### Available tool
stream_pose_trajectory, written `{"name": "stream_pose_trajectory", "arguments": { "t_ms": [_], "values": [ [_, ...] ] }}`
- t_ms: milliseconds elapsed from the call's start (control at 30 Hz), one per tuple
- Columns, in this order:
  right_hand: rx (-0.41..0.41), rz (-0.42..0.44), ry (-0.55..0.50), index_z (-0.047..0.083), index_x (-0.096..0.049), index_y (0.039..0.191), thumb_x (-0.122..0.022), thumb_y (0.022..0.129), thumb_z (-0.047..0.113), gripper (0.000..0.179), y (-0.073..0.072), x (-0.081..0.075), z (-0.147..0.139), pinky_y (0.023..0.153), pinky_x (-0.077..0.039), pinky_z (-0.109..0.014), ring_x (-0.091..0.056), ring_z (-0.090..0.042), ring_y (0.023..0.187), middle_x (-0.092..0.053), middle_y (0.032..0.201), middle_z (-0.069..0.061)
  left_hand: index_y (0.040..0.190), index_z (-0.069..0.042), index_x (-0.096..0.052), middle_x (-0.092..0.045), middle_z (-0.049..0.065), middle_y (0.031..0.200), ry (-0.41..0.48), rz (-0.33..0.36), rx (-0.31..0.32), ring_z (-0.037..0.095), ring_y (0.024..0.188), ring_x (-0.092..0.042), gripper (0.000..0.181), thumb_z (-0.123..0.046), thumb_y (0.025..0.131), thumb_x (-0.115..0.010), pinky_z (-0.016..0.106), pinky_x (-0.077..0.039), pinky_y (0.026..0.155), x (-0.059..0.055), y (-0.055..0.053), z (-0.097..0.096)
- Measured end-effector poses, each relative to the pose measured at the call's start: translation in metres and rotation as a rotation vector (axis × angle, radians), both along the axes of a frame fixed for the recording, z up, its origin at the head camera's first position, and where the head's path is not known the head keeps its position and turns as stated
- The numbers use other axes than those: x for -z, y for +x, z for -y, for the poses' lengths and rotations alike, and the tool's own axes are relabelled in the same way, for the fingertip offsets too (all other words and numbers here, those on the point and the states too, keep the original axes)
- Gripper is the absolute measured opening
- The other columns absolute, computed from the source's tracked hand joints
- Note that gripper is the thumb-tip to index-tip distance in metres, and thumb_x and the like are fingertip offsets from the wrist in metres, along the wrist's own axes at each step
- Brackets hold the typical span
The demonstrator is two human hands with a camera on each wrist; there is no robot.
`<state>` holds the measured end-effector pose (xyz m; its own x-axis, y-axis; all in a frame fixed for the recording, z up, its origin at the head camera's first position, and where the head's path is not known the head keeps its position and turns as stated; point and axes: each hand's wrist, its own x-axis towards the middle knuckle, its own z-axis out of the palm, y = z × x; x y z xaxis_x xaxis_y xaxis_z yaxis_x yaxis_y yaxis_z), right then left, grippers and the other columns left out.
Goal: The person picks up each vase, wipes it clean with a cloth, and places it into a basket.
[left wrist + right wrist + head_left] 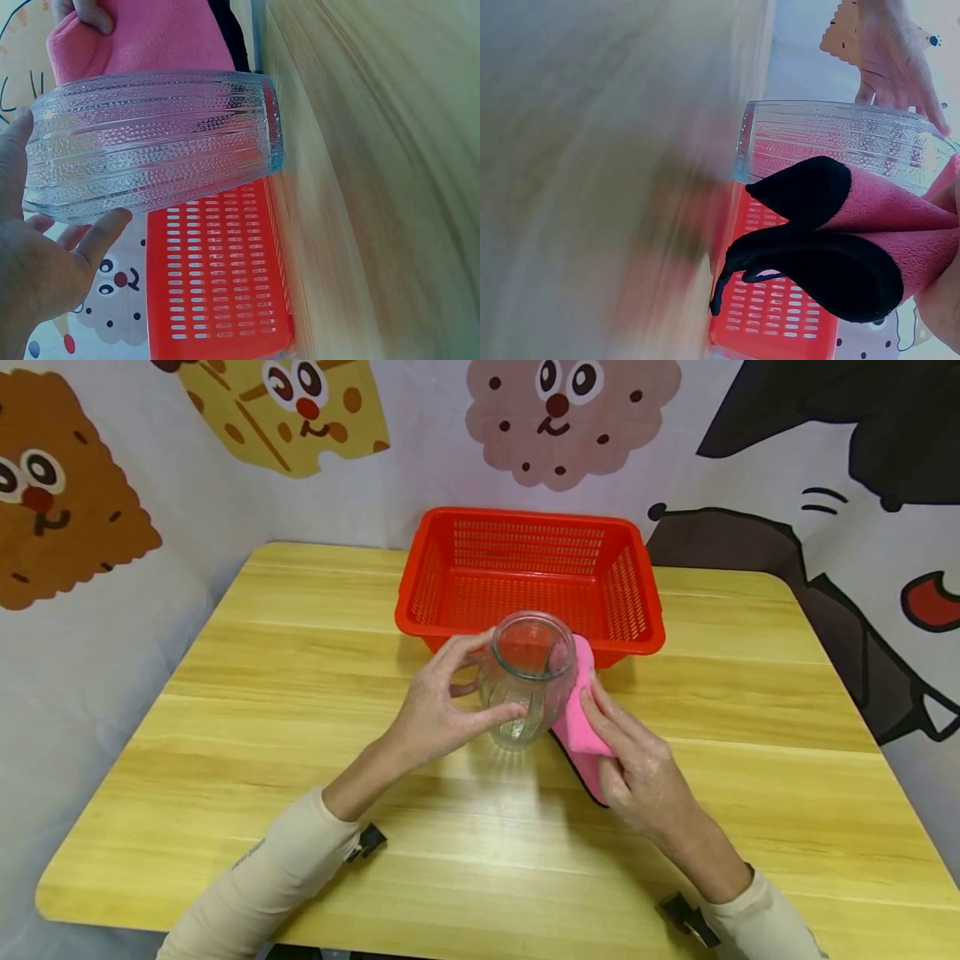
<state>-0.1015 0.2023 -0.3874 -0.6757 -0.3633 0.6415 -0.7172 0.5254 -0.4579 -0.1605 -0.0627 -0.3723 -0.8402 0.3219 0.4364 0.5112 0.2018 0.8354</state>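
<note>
Pink cloth (pixel 582 720) beside glass jar (pixel 525 689)

Left grip (pixel 442 702) clasps the jar; right grip (pixel 645 768) pinches the cloth at its right side. Nearer the left grip, the jar holds its long axis nearly upright over the desk (pixel 262 735), just before the red basket (pixel 528 513).

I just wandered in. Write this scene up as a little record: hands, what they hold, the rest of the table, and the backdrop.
Left hand: holds the ribbed glass jar
Right hand: grips the pink cloth
Jar: clear, mouth facing up
Cloth: black-edged, held at the jar's side nearest the right hand
Basket: red slotted plastic basket, behind the jar
Surface: wood-grain table
Backdrop: pale sheet printed with cartoon faces
</note>
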Motion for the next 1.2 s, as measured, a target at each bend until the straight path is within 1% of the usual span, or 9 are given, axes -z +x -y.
{"name": "stream_pose_trajectory", "arguments": {
  "t_ms": [267, 400, 567, 833, 967, 1200],
  "values": [
    [-0.008, 0.017, 0.04, -0.006, -0.052, 0.143, -0.047, 0.083, -0.01, 0.061, 0.004, 0.005, -0.002, 0.108, -0.04, -0.024, -0.051, -0.032, 0.131, -0.045, 0.152, -0.02, 0.145, -0.01, -0.052, -0.058, 0.008, 0.133, 0.0, 0.001, 0.01, 0.018, 0.122, -0.058, 0.081, -0.019, 0.076, -0.093, 0.034, -0.058, 0.086, 0.0, 0.0, -0.001],
    [-0.02, 0.01, 0.05, -0.006, -0.053, 0.143, -0.051, 0.079, -0.014, 0.065, 0.005, 0.007, -0.003, 0.109, -0.038, -0.024, -0.053, -0.035, 0.129, -0.047, 0.151, -0.02, 0.145, -0.011, -0.052, -0.058, 0.008, 0.133, -0.002, -0.006, 0.005, 0.018, 0.122, -0.058, 0.081, -0.019, 0.076, -0.093, 0.034, -0.059, 0.086, 0.0, 0.0, -0.001],
    [-0.026, 0.005, 0.081, -0.006, -0.052, 0.143, -0.052, 0.077, -0.014, 0.066, 0.004, 0.007, -0.006, 0.11, -0.036, -0.023, -0.054, -0.039, 0.127, -0.044, 0.153, -0.018, 0.146, -0.01, -0.052, -0.058, 0.009, 0.133, -0.004, -0.008, 0.001, 0.019, 0.122, -0.058, 0.082, -0.02, 0.076, -0.094, 0.035, -0.059, 0.086, 0.001, 0.0, -0.001],
    [-0.044, 0.017, 0.115, -0.006, -0.053, 0.143, -0.053, 0.078, -0.014, 0.065, 0.004, 0.006, -0.009, 0.108, -0.036, -0.02, -0.055, -0.04, 0.125, -0.046, 0.151, -0.022, 0.145, -0.01, -0.052, -0.057, 0.009, 0.133, -0.001, -0.006, 0.002, 0.019, 0.122, -0.059, 0.081, -0.019, 0.076, -0.094, 0.034, -0.059, 0.086, 0.0, 0.001, -0.001],
    [-0.048, 0.037, 0.132, -0.007, -0.053, 0.142, -0.052, 0.079, -0.015, 0.064, 0.005, 0.006, -0.01, 0.109, -0.035, -0.019, -0.056, -0.042, 0.124, -0.045, 0.152, -0.022, 0.145, -0.01, -0.052, -0.057, 0.008, 0.133, 0.005, 0.001, 0.0, 0.019, 0.122, -0.058, 0.081, -0.019, 0.076, -0.094, 0.034, -0.059, 0.086, 0.0, 0.001, -0.001],
    [-0.021, 0.114, 0.154, -0.005, -0.054, 0.142, -0.053, 0.079, -0.015, 0.064, 0.006, 0.006, -0.011, 0.109, -0.032, -0.017, -0.055, -0.041, 0.126, -0.045, 0.153, -0.019, 0.146, -0.012, -0.051, -0.057, 0.008, 0.133, 0.005, 0.011, 0.003, 0.018, 0.122, -0.057, 0.082, -0.019, 0.076, -0.093, 0.036, -0.058, 0.087, 0.0, 0.001, -0.001]
  ]
}}
